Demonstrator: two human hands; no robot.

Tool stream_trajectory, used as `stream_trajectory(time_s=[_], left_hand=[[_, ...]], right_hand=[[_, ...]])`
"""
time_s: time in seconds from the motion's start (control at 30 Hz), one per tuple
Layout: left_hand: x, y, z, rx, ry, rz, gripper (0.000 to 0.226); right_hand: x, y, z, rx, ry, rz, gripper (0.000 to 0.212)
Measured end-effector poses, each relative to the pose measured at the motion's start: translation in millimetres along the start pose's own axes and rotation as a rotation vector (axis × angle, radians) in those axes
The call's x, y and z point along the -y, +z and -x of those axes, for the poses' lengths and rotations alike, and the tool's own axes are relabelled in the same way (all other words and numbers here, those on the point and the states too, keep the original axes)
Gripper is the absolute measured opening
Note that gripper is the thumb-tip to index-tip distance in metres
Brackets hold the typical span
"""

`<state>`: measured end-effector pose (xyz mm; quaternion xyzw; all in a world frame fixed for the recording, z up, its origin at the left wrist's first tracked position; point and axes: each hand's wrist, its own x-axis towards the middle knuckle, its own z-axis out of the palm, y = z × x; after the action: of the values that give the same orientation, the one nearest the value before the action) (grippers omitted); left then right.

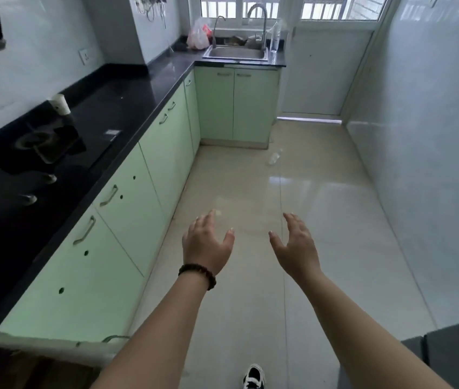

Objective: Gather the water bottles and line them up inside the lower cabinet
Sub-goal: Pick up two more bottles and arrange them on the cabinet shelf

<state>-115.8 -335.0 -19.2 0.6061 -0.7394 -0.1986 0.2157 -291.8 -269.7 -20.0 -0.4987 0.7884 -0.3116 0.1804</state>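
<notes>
Both hands spread and empty, left hand and right hand face a clear floor bottle at twelve o'clock: probably light, slick, best gripped mid-body.

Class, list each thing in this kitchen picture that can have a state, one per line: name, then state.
left hand: open, holding nothing
right hand: open, holding nothing
bottle on the floor: lying on its side
bottle by the sink: standing upright
lower cabinet doors: closed
paper cup: tipped over
</notes>
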Motion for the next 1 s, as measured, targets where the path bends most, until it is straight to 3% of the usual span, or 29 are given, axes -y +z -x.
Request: stream_trajectory(time_s=[0.33,0.67,1.0], left_hand=[[-83,54,-161,0.022,0.043,-0.016,0.066],[-97,99,-325,0.028,0.034,-0.028,0.067],[-112,122,-564,0.029,0.026,-0.001,0.067]], right_hand=[[-24,-35,-178,-0.018,-0.004,0.025,0.063],[-39,-21,-340,-0.019,0.019,0.013,0.061],[-11,1,-580,-0.004,0.036,0.014,0.062]])
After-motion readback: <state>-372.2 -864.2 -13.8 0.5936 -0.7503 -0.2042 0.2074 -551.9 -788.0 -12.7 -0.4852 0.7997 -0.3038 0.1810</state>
